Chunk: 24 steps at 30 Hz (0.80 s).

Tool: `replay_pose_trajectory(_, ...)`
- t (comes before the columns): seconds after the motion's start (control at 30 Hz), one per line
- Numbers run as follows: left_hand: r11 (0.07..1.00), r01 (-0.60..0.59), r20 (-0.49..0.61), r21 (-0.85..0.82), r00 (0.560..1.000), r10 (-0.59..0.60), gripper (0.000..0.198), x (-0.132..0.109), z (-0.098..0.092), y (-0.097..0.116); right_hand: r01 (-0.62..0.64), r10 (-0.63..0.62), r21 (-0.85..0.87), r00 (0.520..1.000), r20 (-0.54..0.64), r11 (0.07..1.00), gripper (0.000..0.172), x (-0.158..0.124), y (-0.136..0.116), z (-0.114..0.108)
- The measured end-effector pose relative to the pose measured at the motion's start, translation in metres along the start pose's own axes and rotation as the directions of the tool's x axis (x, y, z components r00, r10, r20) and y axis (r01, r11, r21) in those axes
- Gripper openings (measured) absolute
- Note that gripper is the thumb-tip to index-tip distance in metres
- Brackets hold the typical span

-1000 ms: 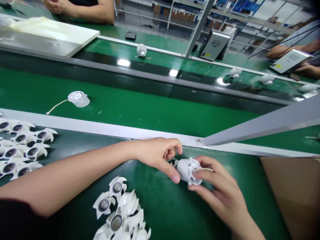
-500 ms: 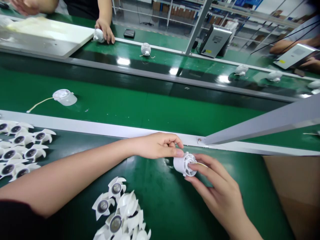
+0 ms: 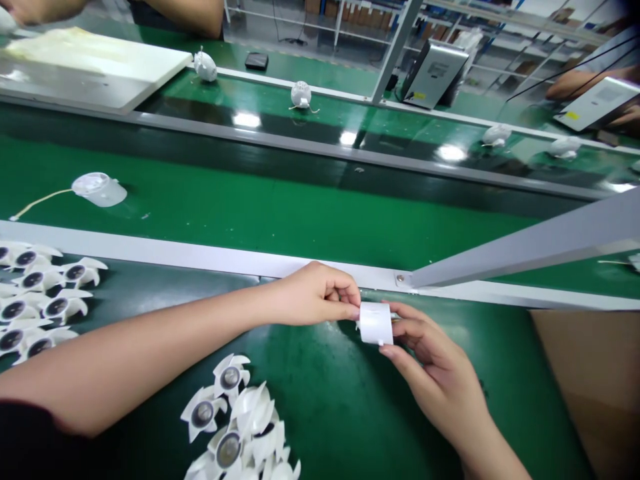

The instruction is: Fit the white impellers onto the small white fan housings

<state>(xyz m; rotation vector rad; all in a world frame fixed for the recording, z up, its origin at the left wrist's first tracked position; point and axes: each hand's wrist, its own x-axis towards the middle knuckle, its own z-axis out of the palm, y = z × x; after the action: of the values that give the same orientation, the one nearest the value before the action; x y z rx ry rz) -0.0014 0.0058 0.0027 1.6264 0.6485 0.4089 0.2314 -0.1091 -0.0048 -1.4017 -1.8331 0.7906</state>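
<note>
In the head view, a white cylindrical fan housing [image 3: 376, 323] is held over the green bench near its back rail. My right hand [image 3: 435, 360] grips it from the right, fingers behind and thumb at the lower edge. My left hand [image 3: 320, 297] is closed, with thumb and forefinger pinched at the housing's left end; the fingertips' exact hold there is partly hidden. White fan impellers [image 3: 229, 450] with dark round hubs lie in a heap below my left forearm. More impellers [image 3: 57, 307] stand in rows at the left.
Beyond the white rail [image 3: 150, 252], another housing [image 3: 100, 189] with a yellowish cable lies on the green belt. A slanted grey post [image 3: 525, 237] rises at the right, above a brown cardboard surface [image 3: 590, 373]. Across the line are several white fan units [image 3: 301, 95] and co-workers' arms [image 3: 193, 17].
The held housing has turned, so its plain side faces me instead of its spoked end. My left fingers moved to its left end. The housing on the belt shifted left; a co-worker's hand left a fan unit.
</note>
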Motion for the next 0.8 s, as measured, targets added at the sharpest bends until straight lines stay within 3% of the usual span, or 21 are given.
replay_pose_trajectory(0.07,0.982,-0.144,0.004,0.122,0.989,0.145,0.012,-0.001,-0.001,0.001,-0.015,0.015,0.06,1.0,-0.009,0.998,0.011,0.001,-0.002,0.0)
replay_pose_trajectory(0.2,0.857,-0.376,0.078,0.352,0.925,0.373,0.018,-0.003,-0.004,0.0,-0.062,0.096,0.195,0.98,-0.171,0.979,0.008,0.004,0.0,-0.005)
replay_pose_trajectory(0.27,0.756,-0.454,0.176,0.472,0.889,0.424,0.02,-0.003,-0.007,-0.003,-0.055,0.103,0.214,0.971,-0.216,0.975,0.008,0.004,0.003,-0.01)
replay_pose_trajectory(0.37,0.647,-0.514,0.294,0.563,0.857,0.424,0.019,-0.003,-0.011,-0.008,-0.029,0.053,0.144,0.985,-0.162,0.989,0.015,0.001,0.006,-0.017)
replay_pose_trajectory(0.53,0.777,-0.463,0.247,0.427,0.886,0.393,0.011,-0.003,-0.017,-0.007,0.137,-0.142,-0.133,0.99,-0.024,0.982,0.022,0.001,-0.01,-0.016)
replay_pose_trajectory(0.7,0.868,-0.396,0.093,0.3,0.918,0.386,0.017,0.001,-0.017,-0.002,0.285,-0.275,-0.196,0.958,0.08,0.938,0.027,0.001,-0.024,-0.006)
replay_pose_trajectory(0.8,0.885,-0.376,0.076,0.274,0.926,0.37,0.021,0.001,-0.014,-0.002,0.324,-0.304,-0.228,0.945,0.116,0.918,0.03,0.0,-0.024,0.001)
